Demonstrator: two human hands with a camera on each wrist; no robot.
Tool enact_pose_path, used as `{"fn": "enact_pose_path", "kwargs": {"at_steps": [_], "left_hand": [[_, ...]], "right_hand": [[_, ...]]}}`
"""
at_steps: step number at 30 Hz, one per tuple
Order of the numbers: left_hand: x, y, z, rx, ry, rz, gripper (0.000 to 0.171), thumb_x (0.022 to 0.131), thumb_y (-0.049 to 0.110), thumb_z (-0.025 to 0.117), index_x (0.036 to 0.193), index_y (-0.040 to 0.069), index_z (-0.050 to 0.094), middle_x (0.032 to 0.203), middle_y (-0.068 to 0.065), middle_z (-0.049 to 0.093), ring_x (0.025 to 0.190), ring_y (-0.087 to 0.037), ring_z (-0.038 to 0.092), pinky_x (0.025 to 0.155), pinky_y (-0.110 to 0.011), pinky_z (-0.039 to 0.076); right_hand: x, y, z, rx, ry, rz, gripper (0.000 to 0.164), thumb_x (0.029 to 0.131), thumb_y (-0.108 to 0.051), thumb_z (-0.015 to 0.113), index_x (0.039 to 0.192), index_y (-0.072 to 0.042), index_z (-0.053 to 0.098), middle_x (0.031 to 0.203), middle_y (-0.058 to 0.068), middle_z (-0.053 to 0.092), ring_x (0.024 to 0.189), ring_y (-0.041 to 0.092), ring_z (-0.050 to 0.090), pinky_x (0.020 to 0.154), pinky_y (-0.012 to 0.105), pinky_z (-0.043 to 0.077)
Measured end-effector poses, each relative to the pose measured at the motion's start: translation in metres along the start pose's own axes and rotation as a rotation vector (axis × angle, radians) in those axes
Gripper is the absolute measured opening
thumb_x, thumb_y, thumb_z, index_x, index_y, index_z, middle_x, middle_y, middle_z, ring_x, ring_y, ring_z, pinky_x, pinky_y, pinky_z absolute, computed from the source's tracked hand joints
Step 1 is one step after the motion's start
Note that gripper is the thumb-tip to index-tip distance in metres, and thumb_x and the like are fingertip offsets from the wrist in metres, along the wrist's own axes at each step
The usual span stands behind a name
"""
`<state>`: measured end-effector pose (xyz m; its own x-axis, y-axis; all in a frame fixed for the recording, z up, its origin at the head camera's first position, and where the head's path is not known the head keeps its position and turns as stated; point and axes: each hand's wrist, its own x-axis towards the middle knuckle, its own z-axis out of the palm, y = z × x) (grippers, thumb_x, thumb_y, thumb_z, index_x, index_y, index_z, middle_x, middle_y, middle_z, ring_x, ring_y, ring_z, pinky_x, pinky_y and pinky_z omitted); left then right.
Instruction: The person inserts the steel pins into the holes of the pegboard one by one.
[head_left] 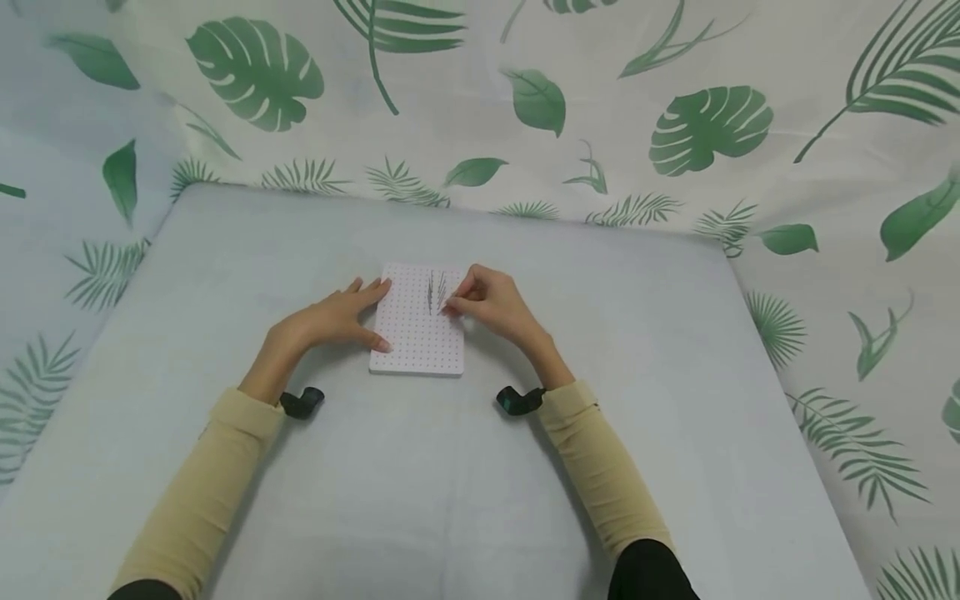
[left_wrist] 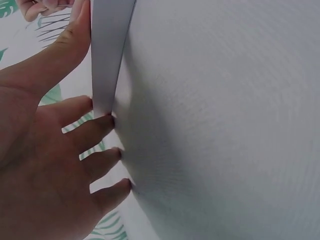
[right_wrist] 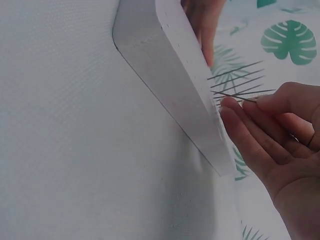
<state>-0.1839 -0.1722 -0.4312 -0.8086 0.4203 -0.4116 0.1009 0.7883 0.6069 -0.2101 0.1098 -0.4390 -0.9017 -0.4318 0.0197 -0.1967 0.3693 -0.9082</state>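
A white board with rows of small holes (head_left: 408, 333) lies on the table. Several thin dark metal pins (head_left: 431, 293) stand in its far right part; the right wrist view shows more such pins (right_wrist: 245, 75) sticking out of the face. My right hand (head_left: 491, 304) pinches one thin pin (right_wrist: 235, 96) between thumb and fingertips, close to the board's surface. Whether its tip sits in a hole cannot be told. My left hand (head_left: 333, 317) has its fingers spread at the board's left side, thumb on the top face; in the left wrist view, fingertips (left_wrist: 107, 122) touch the side and table.
A pale cloth covers the table (head_left: 360, 492). Behind it hangs a white curtain with green leaves (head_left: 465, 125). Small black wrist cameras sit at the left cuff (head_left: 303, 403) and right cuff (head_left: 519, 401).
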Motion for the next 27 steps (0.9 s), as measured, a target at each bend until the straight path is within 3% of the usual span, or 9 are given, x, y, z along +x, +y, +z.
{"fn": "enact_pose_path", "kwargs": {"at_steps": [7, 12, 17, 21, 24, 27], "left_hand": [[-0.002, -0.007, 0.003, 0.000, 0.007, 0.045, 0.108, 0.087, 0.036, 0.082, 0.165, 0.004, 0.015, 0.171, -0.021, 0.009, 0.157, -0.048, -0.004, 0.125, -0.068, 0.001], [-0.003, -0.010, 0.001, 0.016, 0.001, 0.041, 0.103, 0.089, 0.039, 0.080, 0.165, 0.006, 0.018, 0.171, -0.022, 0.012, 0.158, -0.047, 0.000, 0.126, -0.066, 0.005], [-0.003, -0.010, -0.006, 0.076, 0.086, 0.032, 0.085, 0.093, 0.044, 0.074, 0.159, 0.006, 0.037, 0.164, -0.022, 0.034, 0.153, -0.046, 0.027, 0.123, -0.063, 0.026], [-0.001, -0.010, -0.009, 0.144, 0.220, 0.031, 0.068, 0.097, 0.046, 0.068, 0.152, 0.008, 0.051, 0.151, -0.022, 0.052, 0.119, -0.038, 0.062, 0.095, -0.053, 0.054], [-0.002, -0.011, -0.010, 0.177, 0.314, 0.039, 0.060, 0.100, 0.044, 0.065, 0.148, 0.010, 0.056, 0.142, -0.023, 0.060, 0.092, -0.030, 0.060, 0.074, -0.044, 0.050], [-0.004, -0.012, -0.011, 0.185, 0.394, 0.059, 0.052, 0.103, 0.039, 0.061, 0.146, 0.010, 0.058, 0.121, -0.026, 0.071, 0.073, -0.024, 0.054, 0.065, -0.039, 0.047]], "right_hand": [[0.002, 0.002, 0.008, -0.107, -0.028, -0.017, 0.013, 0.091, -0.004, 0.075, 0.089, -0.004, 0.062, 0.096, 0.013, 0.077, 0.089, 0.022, 0.076, 0.078, 0.025, 0.061], [0.005, 0.002, 0.013, -0.204, -0.031, -0.072, 0.013, 0.089, -0.004, 0.076, 0.087, -0.006, 0.064, 0.094, 0.011, 0.074, 0.088, 0.022, 0.072, 0.077, 0.030, 0.060], [0.007, 0.005, 0.020, -0.265, -0.060, -0.126, 0.011, 0.088, -0.004, 0.076, 0.088, -0.005, 0.066, 0.093, 0.011, 0.076, 0.086, 0.022, 0.072, 0.078, 0.029, 0.060], [0.006, 0.007, 0.021, -0.293, -0.084, -0.120, 0.010, 0.089, -0.006, 0.077, 0.089, -0.005, 0.067, 0.093, 0.010, 0.076, 0.087, 0.021, 0.073, 0.078, 0.027, 0.060], [0.004, 0.008, 0.019, -0.314, -0.104, -0.116, 0.009, 0.089, -0.007, 0.078, 0.091, -0.006, 0.069, 0.094, 0.009, 0.077, 0.088, 0.020, 0.073, 0.079, 0.027, 0.060], [0.001, 0.009, 0.014, -0.329, -0.107, -0.116, 0.008, 0.090, -0.007, 0.078, 0.093, -0.006, 0.071, 0.094, 0.008, 0.077, 0.090, 0.020, 0.073, 0.081, 0.028, 0.061]]}}
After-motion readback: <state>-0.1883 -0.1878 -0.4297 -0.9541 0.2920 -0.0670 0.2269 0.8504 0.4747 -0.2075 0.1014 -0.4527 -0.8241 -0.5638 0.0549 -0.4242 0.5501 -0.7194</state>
